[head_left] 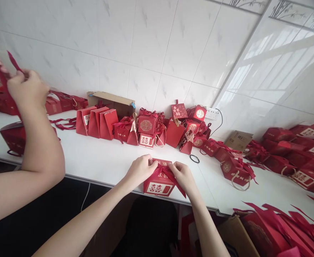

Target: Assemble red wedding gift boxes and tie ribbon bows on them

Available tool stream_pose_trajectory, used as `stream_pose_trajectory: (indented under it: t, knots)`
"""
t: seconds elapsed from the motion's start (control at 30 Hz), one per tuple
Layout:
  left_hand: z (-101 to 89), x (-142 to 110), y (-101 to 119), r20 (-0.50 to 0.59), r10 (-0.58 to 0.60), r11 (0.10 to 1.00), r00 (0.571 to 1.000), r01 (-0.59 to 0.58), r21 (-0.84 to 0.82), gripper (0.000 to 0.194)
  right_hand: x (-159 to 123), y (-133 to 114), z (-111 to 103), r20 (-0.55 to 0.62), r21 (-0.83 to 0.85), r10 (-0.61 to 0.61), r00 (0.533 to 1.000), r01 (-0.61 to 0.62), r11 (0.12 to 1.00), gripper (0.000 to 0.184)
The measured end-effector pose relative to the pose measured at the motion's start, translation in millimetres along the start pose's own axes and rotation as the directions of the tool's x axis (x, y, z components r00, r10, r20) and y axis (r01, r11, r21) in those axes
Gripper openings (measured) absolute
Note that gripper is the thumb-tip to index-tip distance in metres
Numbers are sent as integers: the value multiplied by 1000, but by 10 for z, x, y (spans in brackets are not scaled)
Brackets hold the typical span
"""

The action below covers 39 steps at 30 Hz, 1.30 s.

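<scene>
A small red gift box [157, 186] with a white double-happiness label stands at the front edge of the white table [98, 160]. A dark red ribbon [170, 174] lies across its top, one tail hanging down its right side. My left hand [140, 169] is closed, pinching the ribbon at the box's top left. My right hand [183, 175] is closed too, pinching the ribbon at the top right. The two hands sit close together over the lid.
A co-worker's hands [25, 88] at the far left hold a red ribbon [0, 71] up above another red box [12, 137]. Several red gift boxes [146, 128] line the wall, with an open carton [111, 100], a black hair tie [194, 159] and more boxes [301, 157] at right.
</scene>
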<state>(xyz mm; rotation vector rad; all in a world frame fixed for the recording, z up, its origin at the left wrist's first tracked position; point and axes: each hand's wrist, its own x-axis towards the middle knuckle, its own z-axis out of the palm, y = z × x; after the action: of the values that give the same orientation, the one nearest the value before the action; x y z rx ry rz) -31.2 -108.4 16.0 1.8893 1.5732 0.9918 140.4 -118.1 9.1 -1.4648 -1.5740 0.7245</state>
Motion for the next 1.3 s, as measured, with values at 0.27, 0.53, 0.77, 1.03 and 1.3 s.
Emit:
stream_pose_trajectory:
  t: [0.27, 0.53, 0.77, 1.03, 1.3]
  knots:
    - [155, -211, 36, -89, -56, 944, 994, 23, -331, 31, -149, 171, 94, -100, 293, -1, 995, 31, 956, 42]
    - [203, -295, 40, -166, -78, 935, 983, 15, -354, 31, -223, 269, 152, -102, 504, 51, 993, 7, 864, 44]
    - [164, -216, -77, 33, -80, 888, 996, 86, -452, 33, -223, 337, 57, -139, 382, 72, 988, -14, 924, 40]
    - [-80, -63, -168, 91, 124, 947, 988, -91, -308, 19, -533, -138, -47, 7, -314, -684, 729, 651, 691, 35]
    - [-176, -19, -40, 239, 253, 933, 937, -172, -315, 22, -535, -54, 184, 68, -403, -733, 677, 691, 600, 19]
